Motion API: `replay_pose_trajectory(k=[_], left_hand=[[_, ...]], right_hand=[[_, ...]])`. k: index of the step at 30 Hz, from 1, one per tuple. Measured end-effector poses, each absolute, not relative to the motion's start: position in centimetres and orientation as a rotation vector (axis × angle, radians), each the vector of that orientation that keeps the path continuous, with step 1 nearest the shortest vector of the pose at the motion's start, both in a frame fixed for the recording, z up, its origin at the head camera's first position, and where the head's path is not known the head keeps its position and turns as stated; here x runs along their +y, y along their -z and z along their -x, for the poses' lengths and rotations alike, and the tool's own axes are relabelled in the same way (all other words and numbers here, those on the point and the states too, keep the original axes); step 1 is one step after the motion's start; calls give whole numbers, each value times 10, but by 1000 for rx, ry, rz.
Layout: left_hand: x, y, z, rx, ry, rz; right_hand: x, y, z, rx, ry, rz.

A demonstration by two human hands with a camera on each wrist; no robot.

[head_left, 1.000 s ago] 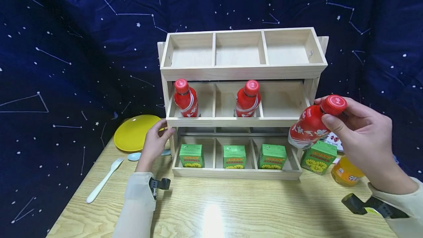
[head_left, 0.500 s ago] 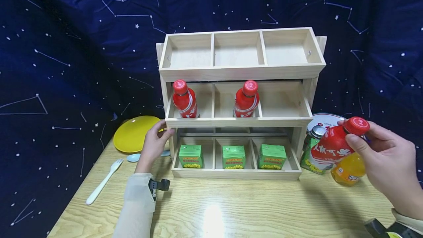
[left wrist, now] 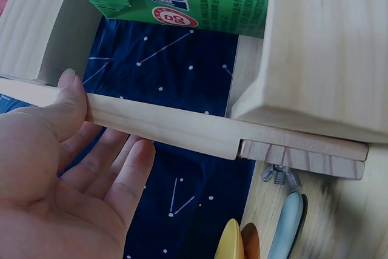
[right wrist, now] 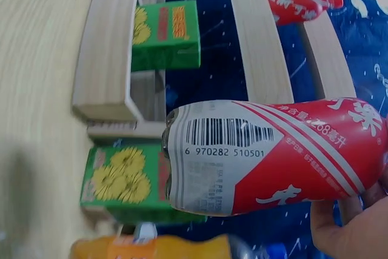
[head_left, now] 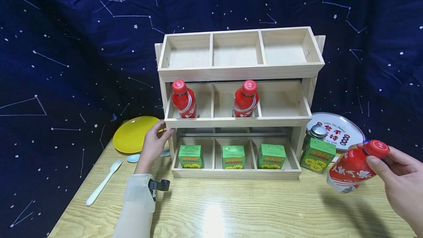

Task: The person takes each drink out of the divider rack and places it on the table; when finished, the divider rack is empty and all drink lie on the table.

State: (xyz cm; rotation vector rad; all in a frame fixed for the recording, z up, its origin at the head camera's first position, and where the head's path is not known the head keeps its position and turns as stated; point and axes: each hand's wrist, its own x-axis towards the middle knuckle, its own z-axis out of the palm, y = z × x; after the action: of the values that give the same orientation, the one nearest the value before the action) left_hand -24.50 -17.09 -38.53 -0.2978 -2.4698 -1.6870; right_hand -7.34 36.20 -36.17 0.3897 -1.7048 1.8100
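At the right edge of the worktop (head_left: pixel 231 208), the right hand (head_left: pixel 401 183) pinches a red drink bottle (head_left: pixel 355 166) by its capped neck, so the body hangs tilted above the surface, just beside a green carton (head_left: pixel 318 154) and well apart from the wooden rack (head_left: pixel 241 72). Opposite, the left hand (head_left: pixel 154 144), fingers relaxed and straight, rests against the rack's left post, apparently steadying it, near a yellow plate (head_left: pixel 132 133).

A red plastic drink bottle (head_left: pixel 351 169) with a red screw cap, white lettering and a white barcode panel near its base hangs tilted above the tabletop (head_left: pixel 231 208), cap up and to the right, base toward the wooden rack (head_left: pixel 238 72), right of it.
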Motion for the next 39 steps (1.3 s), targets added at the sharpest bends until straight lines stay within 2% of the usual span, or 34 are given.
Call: replay_pose_trajectory(k=[9, 15, 23, 28, 31, 36, 39], left_hand=[[-183, 413, 264, -2447, 1673, 285], [-183, 414, 263, -2432, 1654, 293], [-181, 411, 264, -2423, 1668, 297], [-180, 410, 266, -2429, 1667, 293], [-180, 410, 266, -2425, 1671, 307], [-182, 409, 265, -2429, 1670, 291], [-182, 409, 265, -2429, 1684, 282]], right_hand=[[390, 385, 67, -1628, -1840, -458], [413, 402, 65, -1666, -1775, -343], [452, 420, 68, -1974, -1359, -20], [464, 425, 74, -1907, -1424, 2], [491, 443, 84, -1935, -1380, 22], [561, 495, 111, -1898, -1417, 117], [576, 506, 120, -1887, -1399, 249]])
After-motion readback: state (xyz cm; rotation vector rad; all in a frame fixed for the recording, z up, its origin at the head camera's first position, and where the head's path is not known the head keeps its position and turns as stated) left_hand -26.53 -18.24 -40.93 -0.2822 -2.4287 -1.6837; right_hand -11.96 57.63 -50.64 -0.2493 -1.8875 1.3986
